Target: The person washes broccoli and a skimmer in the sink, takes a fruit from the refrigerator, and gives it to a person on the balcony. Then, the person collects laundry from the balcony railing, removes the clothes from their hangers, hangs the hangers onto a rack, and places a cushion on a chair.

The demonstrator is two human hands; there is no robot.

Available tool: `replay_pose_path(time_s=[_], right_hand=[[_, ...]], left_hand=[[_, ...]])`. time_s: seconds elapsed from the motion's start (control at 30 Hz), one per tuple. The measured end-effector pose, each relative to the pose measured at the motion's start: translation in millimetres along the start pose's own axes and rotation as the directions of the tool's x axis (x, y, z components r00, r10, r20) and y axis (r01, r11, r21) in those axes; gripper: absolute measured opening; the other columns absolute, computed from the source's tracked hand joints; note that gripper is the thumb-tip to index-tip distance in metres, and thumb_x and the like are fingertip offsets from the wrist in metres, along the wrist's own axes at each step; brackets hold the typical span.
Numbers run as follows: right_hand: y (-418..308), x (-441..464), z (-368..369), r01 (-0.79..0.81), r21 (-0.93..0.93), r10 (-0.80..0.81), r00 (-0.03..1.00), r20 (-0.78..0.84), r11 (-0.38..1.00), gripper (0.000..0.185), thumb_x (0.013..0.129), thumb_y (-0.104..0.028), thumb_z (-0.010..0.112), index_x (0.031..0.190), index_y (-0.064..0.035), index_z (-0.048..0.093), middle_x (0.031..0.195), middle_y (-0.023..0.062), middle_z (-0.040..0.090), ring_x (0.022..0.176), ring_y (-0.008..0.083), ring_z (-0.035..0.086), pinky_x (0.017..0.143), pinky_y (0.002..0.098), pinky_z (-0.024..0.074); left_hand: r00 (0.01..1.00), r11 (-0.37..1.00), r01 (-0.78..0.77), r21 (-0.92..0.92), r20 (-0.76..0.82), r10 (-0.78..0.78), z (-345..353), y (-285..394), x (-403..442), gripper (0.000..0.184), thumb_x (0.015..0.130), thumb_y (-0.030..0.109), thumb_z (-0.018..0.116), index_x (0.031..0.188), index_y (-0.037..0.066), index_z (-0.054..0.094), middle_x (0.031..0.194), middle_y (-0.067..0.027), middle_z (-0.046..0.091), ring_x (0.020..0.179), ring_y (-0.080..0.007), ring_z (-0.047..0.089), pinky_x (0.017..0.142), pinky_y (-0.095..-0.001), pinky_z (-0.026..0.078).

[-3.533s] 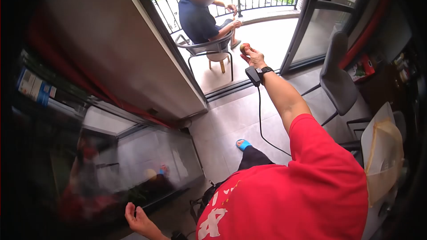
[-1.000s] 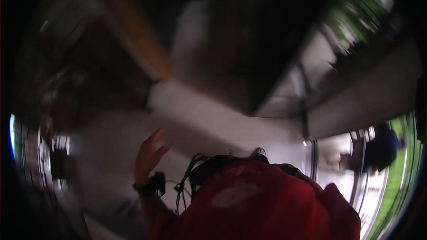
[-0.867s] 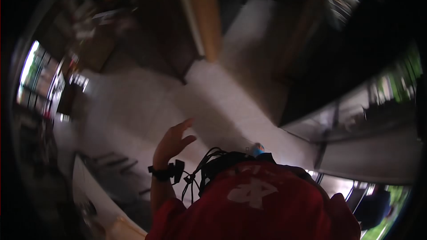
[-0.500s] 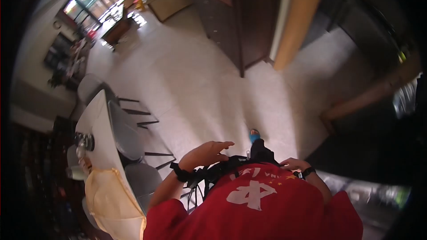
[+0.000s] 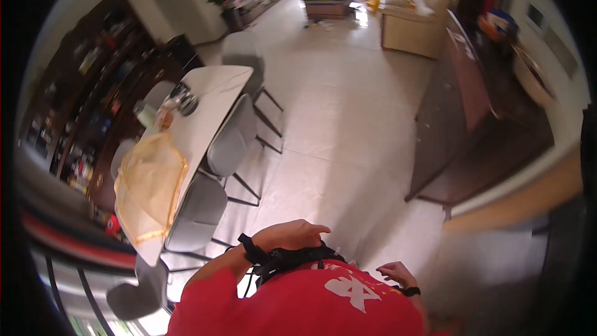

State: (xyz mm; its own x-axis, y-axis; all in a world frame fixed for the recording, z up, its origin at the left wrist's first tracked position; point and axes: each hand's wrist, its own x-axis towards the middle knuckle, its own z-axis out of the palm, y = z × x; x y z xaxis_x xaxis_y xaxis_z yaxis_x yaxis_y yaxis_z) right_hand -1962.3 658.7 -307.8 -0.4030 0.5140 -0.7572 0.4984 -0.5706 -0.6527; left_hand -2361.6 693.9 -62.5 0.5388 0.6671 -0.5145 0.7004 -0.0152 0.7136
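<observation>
My left hand (image 5: pixel 291 234) is in front of my waist, loosely bent, close to the black bag and straps (image 5: pixel 292 260) worn there. Nothing shows in it, and a dark band with a small device is on its wrist. On the other side of my red shirt (image 5: pixel 379 302), my right hand (image 5: pixel 398 272) hangs low with its fingers slightly curled and apart. No object shows in it. A black watch (image 5: pixel 411 291) is on that wrist.
At the left, a white table (image 5: pixel 202 96) bears a yellowish mesh cover (image 5: pixel 149 183) and glass jars, with grey chairs (image 5: pixel 198 211) around it. A dark wooden cabinet (image 5: pixel 460 112) stands right. Farther off are a sofa (image 5: pixel 410 28) and low table (image 5: pixel 326 7).
The view has swung from the balcony and seated person to the dining and living area. My right arm, stretched out earlier with a round reddish fruit, is now lowered, and the fruit is not visible.
</observation>
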Motion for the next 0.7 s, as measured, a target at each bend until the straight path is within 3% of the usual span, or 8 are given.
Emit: replay_pose_path(time_s=[0.07,0.2,0.37,0.5,0.57,0.67,0.7], right_hand=[[-51,30,-19,0.059,0.0,-0.059,0.998,0.026,0.998,0.029,0.089,-0.027,0.066,0.108,-0.005,0.071,0.093,0.0036,0.068,0.083,0.0132,0.061,0.074,0.0294,0.0532],[-132,121,-54,0.18,-0.149,-0.165,0.98,0.111,0.972,0.03,0.089,-0.024,0.066,0.111,-0.0033,0.069,0.094,0.0052,0.069,0.088,0.0148,0.063,0.074,0.0315,0.0535],[-221,209,-99,0.163,-0.242,-0.164,0.986,0.016,0.956,0.022,0.089,-0.014,0.064,0.104,0.0021,0.069,0.089,0.0087,0.068,0.082,0.0165,0.064,0.072,0.0311,0.0555],[-209,246,-157,0.017,-0.039,-0.024,0.979,-0.201,0.999,0.019,0.085,-0.013,0.066,0.086,0.0063,0.069,0.076,0.0087,0.068,0.068,0.0163,0.064,0.062,0.0284,0.0537],[-172,267,-198,-0.173,-0.194,0.133,0.971,-0.201,0.966,0.017,0.081,-0.013,0.069,0.082,0.0045,0.07,0.069,0.0085,0.067,0.063,0.0147,0.062,0.056,0.0266,0.049],[-184,239,-208,-0.258,-0.151,0.213,0.941,-0.264,0.954,0.014,0.074,-0.016,0.074,0.071,-0.0025,0.07,0.063,0.0014,0.063,0.054,0.0103,0.055,0.05,0.0297,0.0428],[-198,224,-203,-0.205,-0.078,0.181,0.952,-0.246,0.976,0.017,0.075,-0.022,0.072,0.073,-0.0044,0.071,0.062,0.0048,0.064,0.054,0.0107,0.055,0.051,0.03,0.044]], left_hand=[[0.995,0.997,0.056,-0.057,-0.074,-0.06,-13,-6,6,0.043,0.093,0.015,0.054,0.135,0.005,0.046,0.108,-0.0156,0.068,0.096,-0.034,0.065,0.086,-0.0392,0.05],[0.984,0.997,0.018,-0.077,-0.177,-0.032,-49,-31,31,0.046,0.092,0.017,0.056,0.135,0.005,0.047,0.107,-0.0177,0.067,0.098,-0.0352,0.063,0.087,-0.0411,0.048],[0.962,0.998,-0.015,-0.057,-0.271,-0.001,-135,-84,83,0.047,0.09,0.017,0.057,0.135,0.006,0.048,0.105,-0.0201,0.066,0.098,-0.0379,0.061,0.086,-0.0431,0.048],[0.949,0.995,-0.065,-0.074,-0.314,0.039,-236,-109,118,0.048,0.09,0.017,0.059,0.134,0.005,0.047,0.106,-0.0206,0.066,0.096,-0.0389,0.061,0.085,-0.0436,0.048],[0.944,0.992,-0.122,0.002,-0.309,0.117,-280,-123,140,0.047,0.09,0.016,0.06,0.134,0.005,0.047,0.107,-0.0201,0.066,0.095,-0.0388,0.061,0.084,-0.0436,0.048],[0.921,0.975,-0.21,0.076,-0.319,0.223,-345,-135,173,0.045,0.089,0.014,0.061,0.132,0.006,0.049,0.109,-0.0177,0.066,0.094,-0.0376,0.062,0.084,-0.0429,0.048],[0.908,0.966,-0.248,0.077,-0.329,0.259,-368,-136,184,0.045,0.089,0.013,0.062,0.131,0.006,0.049,0.11,-0.0157,0.067,0.093,-0.0366,0.062,0.085,-0.0422,0.048]])
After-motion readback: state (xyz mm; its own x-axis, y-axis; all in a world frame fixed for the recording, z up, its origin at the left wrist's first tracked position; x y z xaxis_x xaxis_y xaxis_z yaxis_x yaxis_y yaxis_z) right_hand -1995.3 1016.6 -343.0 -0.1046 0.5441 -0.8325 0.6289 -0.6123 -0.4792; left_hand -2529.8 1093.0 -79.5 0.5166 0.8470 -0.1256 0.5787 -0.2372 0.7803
